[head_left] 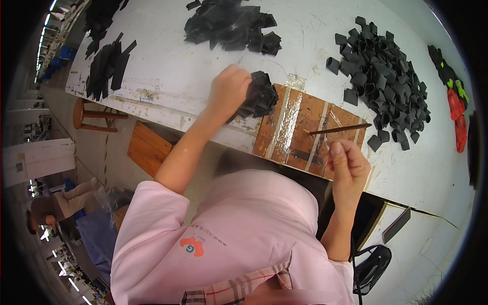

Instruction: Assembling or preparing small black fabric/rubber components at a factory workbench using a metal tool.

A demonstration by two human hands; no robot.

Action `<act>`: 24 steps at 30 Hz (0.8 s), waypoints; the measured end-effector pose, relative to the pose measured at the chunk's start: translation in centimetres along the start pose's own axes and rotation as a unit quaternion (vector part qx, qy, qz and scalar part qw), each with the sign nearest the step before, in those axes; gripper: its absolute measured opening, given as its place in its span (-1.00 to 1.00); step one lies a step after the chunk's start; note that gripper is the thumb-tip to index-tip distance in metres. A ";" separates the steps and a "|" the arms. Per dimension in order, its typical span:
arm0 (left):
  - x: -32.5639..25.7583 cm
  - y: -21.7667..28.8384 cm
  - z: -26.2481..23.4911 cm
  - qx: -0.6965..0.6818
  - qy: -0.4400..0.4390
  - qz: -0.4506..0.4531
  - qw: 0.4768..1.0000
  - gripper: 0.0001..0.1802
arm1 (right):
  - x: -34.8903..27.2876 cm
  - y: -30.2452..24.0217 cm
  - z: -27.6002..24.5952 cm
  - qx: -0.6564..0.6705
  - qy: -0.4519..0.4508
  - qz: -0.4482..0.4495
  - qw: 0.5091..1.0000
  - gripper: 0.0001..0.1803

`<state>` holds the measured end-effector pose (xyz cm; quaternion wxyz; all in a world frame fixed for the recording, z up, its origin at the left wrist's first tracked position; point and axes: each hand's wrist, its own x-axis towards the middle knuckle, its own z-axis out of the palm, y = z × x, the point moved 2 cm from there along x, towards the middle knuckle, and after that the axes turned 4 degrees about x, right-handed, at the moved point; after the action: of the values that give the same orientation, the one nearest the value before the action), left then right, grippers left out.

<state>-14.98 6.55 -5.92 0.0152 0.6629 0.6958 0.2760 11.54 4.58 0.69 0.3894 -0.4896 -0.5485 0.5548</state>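
Observation:
My left hand (230,93) is curled at the left side of a small heap of flat black pieces (260,96) at the table's near edge. Its fingertips are hidden, so whatever they grip does not show. To the right, my right hand (348,166) is raised over the corner of a brown wooden board (296,118) banded with clear tape. Thumb and fingers pinch together there, and anything between them is too small to name. Just beyond those fingers, a thin dark brown stick (341,129) points across the board.
A big pile of black folded loops (378,76) covers the table's right side. More black pieces (229,28) lie at the back, and black strips (108,68) at the left. A wooden stool (96,116) stands left of the table. Another person (61,203) is at far left.

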 end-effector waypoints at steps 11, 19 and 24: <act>-2.2 14.0 -4.8 -0.614 -0.145 -0.187 0.753 -0.96 | -0.8 -3.1 1.8 -0.135 0.056 -0.305 0.941 -0.82; -2.5 15.4 -2.4 -0.374 0.075 -0.094 0.920 -0.91 | -0.1 -2.2 1.9 -0.376 0.119 -0.374 0.840 -0.77; -1.6 15.1 -2.8 -0.751 -0.168 -0.283 0.573 -0.87 | 0.7 -1.5 0.2 -0.247 0.136 -0.318 0.905 -0.82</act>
<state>-2.10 3.59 2.05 0.7011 0.2180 0.3767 0.5648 11.03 5.40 2.04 0.4829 -0.4399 -0.7363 0.1766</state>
